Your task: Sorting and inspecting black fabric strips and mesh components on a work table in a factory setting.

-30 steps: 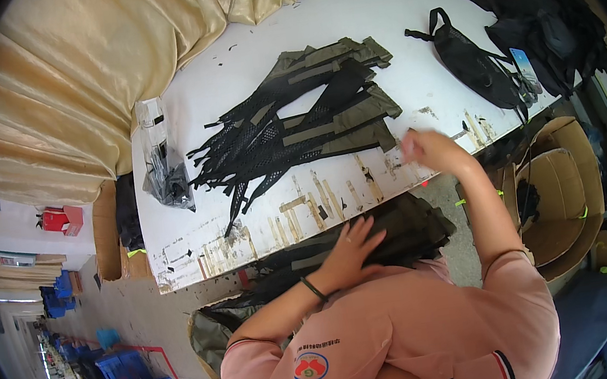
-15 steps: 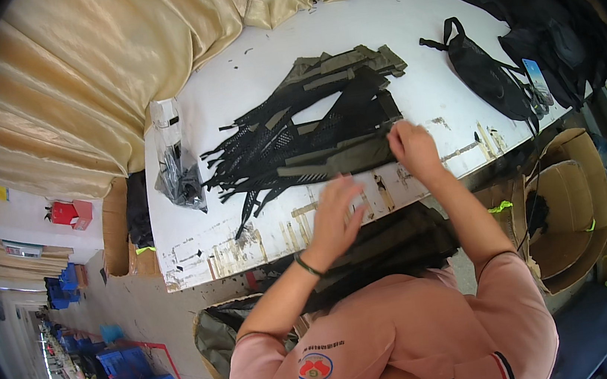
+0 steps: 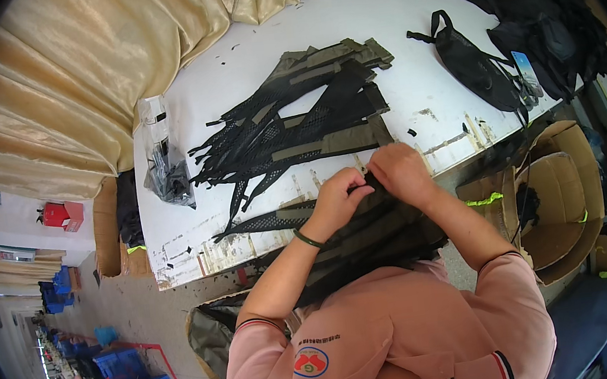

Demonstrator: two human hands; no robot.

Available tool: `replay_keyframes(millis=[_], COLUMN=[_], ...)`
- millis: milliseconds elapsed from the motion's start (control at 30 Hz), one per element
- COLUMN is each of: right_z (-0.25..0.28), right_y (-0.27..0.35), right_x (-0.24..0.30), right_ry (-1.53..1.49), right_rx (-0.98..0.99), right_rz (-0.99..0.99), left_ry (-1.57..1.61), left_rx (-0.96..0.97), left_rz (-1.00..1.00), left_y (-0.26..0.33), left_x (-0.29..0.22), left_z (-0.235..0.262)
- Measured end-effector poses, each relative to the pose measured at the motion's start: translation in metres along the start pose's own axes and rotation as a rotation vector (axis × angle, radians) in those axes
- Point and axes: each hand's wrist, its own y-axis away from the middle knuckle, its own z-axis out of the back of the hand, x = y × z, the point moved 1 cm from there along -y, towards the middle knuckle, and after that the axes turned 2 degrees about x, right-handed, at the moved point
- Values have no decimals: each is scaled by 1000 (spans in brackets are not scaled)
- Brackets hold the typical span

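At the table's front edge, both my hands pinch one black-and-olive mesh strap piece (image 3: 270, 222). My left hand (image 3: 336, 202) is closed on it, thumb and fingers together. Close beside it on the right, my right hand (image 3: 400, 172) grips the piece's other end, fingers bent and pressed together. The narrow tail of the strap trails left across the tabletop. Beyond my hands lies a fanned pile of similar strap pieces (image 3: 296, 127), their thin tails pointing left and wide ends right. My fingers cover the held end.
The white table (image 3: 212, 237) has a worn front edge. A clear plastic bag (image 3: 169, 178) lies left; a black strapped pouch (image 3: 475, 65) and a phone (image 3: 525, 73) lie right. Black fabric (image 3: 546, 19) heaps at the far right. An open cardboard box (image 3: 555, 198) stands below. More dark pieces (image 3: 384, 240) sit by my lap.
One strap piece has come off the near side of the pile toward me. My left hand, earlier open and apart, now grips it together with my right hand, which has moved nearer.
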Motion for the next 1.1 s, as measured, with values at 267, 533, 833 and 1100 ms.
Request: replay_keyframes(millis=[267, 533, 833, 1100], right_z=[-35, -17, -10, 2], right_y=[28, 30, 35, 31], right_x=[-10, 2, 31, 10], right_ry=[-1117, -1629, -2060, -640], right_rx=[232, 337, 393, -12], right_rz=[-881, -845, -795, -679], left_ry=[-162, 168, 243, 261], left_rx=[-48, 29, 51, 51], left_rz=[-121, 45, -50, 289], left_y=[19, 14, 8, 15], left_x=[-13, -13, -14, -19], left_z=[9, 23, 42, 33])
